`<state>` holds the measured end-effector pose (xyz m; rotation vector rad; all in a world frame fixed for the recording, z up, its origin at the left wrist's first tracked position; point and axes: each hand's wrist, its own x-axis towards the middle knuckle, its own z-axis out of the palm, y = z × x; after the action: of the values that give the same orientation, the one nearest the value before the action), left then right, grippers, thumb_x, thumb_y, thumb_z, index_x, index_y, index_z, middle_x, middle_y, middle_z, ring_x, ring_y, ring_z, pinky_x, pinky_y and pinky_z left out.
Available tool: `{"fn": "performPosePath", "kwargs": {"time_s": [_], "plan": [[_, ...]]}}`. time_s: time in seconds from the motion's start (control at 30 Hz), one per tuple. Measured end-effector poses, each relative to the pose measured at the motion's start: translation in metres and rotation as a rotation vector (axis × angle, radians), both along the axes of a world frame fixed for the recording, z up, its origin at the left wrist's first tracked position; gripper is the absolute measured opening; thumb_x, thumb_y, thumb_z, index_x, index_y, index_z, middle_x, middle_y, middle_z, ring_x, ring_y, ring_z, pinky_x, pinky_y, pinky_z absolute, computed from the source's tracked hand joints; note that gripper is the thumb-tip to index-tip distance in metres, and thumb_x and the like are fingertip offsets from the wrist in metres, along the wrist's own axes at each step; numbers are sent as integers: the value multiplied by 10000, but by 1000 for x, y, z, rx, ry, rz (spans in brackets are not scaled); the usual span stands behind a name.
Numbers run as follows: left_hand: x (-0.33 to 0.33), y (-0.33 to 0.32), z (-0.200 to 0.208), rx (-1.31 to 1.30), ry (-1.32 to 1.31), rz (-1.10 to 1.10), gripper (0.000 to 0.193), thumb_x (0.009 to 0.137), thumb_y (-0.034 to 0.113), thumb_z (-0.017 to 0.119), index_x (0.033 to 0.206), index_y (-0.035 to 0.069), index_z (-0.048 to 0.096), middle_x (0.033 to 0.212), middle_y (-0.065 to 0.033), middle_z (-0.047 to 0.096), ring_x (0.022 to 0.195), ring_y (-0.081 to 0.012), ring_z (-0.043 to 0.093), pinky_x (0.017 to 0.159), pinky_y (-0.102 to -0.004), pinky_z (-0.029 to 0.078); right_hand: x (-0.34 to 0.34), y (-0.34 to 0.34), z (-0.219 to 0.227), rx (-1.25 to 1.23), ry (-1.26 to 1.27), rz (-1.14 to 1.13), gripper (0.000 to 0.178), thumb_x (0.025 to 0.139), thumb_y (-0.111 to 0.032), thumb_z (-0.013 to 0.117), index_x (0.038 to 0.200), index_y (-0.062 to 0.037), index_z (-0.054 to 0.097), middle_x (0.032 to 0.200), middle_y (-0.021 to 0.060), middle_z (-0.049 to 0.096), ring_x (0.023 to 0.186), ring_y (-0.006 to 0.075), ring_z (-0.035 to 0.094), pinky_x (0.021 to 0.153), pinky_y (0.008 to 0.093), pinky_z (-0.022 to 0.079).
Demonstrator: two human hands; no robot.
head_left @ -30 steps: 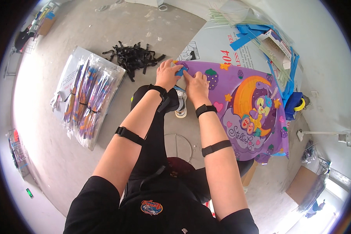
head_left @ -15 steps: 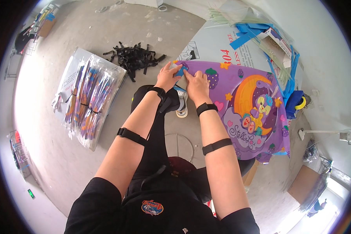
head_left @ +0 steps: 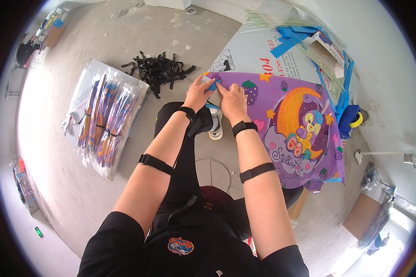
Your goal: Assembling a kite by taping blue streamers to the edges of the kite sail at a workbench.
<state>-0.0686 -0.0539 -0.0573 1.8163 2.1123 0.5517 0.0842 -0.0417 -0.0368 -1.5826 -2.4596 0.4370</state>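
Nearest to us, our two forearms run up from the lower edge over our dark trousers. Our left hand [head_left: 198, 93] and right hand [head_left: 232, 100] meet at the near corner of the purple kite [head_left: 291, 124], which lies flat on the counter [head_left: 245, 55] with its cartoon moon facing up. The left fingers pinch a small blue piece [head_left: 211, 83] at that corner; the right fingers are pressed flat on the fabric just beside it, grasping nothing. We judge that the step in hand is fixing this blue piece to the corner, and the next move calls for holding the fabric taut while the piece is seated squarely.

Farther left on the floor lie the bagged kites [head_left: 101, 122], then a heap of black straps [head_left: 157, 69]. Beyond the kite sit blue strips [head_left: 291, 37] and thin pale rods [head_left: 268, 19].
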Motion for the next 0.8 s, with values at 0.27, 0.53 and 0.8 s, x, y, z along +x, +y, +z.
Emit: {"fn": "performPosePath", "kwargs": {"time_s": [0.27, 0.53, 0.8], "plan": [[-5, 3, -23, -102, -103, -21, 554, 749, 246, 725, 1258, 389, 560, 1458, -134, 334, 1339, -342, 305, 1060, -474, 295, 3, 2, -3, -1, 10, -15, 439, 844, -98, 497, 1216, -301, 606, 976, 91, 499, 968, 301, 519, 829, 431, 455], [-5, 7, -28, -115, -227, -50, 551, 792, 186, 687, 1312, 284, 532, 1408, -186, 395, 1296, -332, 383, 1028, -405, 359, 7, 8, -1, 1, 4, -31, 446, 834, -87, 508, 1209, -305, 612, 970, 88, 497, 959, 299, 517, 826, 427, 457], [-4, 6, -36, -53, -372, -23, 545, 794, 190, 681, 1302, 317, 531, 1291, -138, 526, 1305, -350, 365, 1033, -417, 361, 9, 10, -2, 15, 48, -17, 412, 850, -121, 530, 1202, -317, 615, 951, 86, 499, 937, 301, 520, 803, 441, 458]]}}
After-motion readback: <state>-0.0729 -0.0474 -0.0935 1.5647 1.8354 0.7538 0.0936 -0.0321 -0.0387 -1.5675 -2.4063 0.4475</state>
